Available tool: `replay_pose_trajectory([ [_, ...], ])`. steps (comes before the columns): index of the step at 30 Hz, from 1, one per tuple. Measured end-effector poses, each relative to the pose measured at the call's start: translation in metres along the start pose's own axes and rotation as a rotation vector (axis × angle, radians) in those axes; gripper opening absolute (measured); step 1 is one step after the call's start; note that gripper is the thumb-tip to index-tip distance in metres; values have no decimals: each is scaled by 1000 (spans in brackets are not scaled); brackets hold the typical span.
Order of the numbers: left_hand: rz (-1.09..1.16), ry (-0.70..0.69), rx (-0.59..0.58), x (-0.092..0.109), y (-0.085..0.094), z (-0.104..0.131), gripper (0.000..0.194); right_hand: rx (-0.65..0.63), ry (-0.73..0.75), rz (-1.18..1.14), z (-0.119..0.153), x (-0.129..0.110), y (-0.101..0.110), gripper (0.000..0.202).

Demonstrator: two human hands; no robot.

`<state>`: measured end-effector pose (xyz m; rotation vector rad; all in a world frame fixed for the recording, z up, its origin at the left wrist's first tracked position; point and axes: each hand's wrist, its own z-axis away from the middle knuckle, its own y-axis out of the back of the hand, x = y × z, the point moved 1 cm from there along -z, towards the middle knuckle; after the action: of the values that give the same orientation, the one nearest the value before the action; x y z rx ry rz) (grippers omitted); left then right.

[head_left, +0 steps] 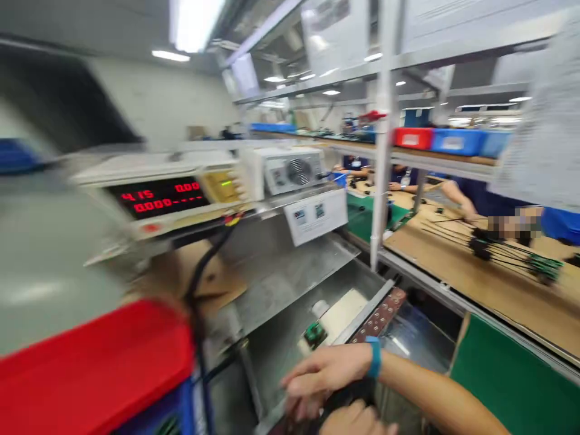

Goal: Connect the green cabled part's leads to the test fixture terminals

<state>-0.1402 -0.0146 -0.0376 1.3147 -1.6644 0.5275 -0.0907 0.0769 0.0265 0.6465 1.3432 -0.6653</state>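
A blurred view over a factory workstation. At the bottom edge, the right hand, with a blue wristband on its wrist, reaches leftward with fingers loosely extended over a dark object too blurred to identify. The left hand sits just below it, knuckles up, touching the same dark object; whether either hand actually grips it cannot be told.

Just beyond the hands, a sloped metal tray runs down toward them. In its lower trough lies a cream-coloured flat piece with a small green component at its near end. A brown perforated strip lies along the tray's right edge.

To the left, a red bin fills the foreground, stacked on a blue one. Behind it, a meter with red digits sits on a shelf, a black cable hanging from it. A white label card hangs above the tray.

To the right, a brown counter carries black wires. Other people's arms work there. Red and blue bins line the shelf above.
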Motion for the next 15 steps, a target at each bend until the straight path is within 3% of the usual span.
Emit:
replay_pose_trajectory([
  [1,-28,-110,-33,1,-5,3,50,-77,-25,-166,14,1,-11,56],
  [2,-58,-259,-92,2,-9,6,58,-64,-69,-239,28,3,-17,58],
  [4,-146,-529,-245,3,-12,9,63,106,-122,-299,52,14,-18,60],
  [5,-171,-586,-277,4,-10,11,64,202,-131,-302,61,21,-18,60],
  [6,-181,-587,-236,6,-4,14,63,276,-132,-305,69,28,-18,61],
  [8,-182,-397,25,11,18,19,53,348,-140,-297,80,41,-22,60],
  [10,-208,-57,305,15,46,24,38,377,-152,-241,88,48,-32,59],
  [11,-201,138,388,16,59,26,28,385,-157,-205,90,50,-37,58],
  [13,-100,466,399,14,79,26,24,399,-152,-112,91,49,-48,57],
  [15,65,615,346,12,89,27,35,406,-151,-5,92,46,-56,55],
])
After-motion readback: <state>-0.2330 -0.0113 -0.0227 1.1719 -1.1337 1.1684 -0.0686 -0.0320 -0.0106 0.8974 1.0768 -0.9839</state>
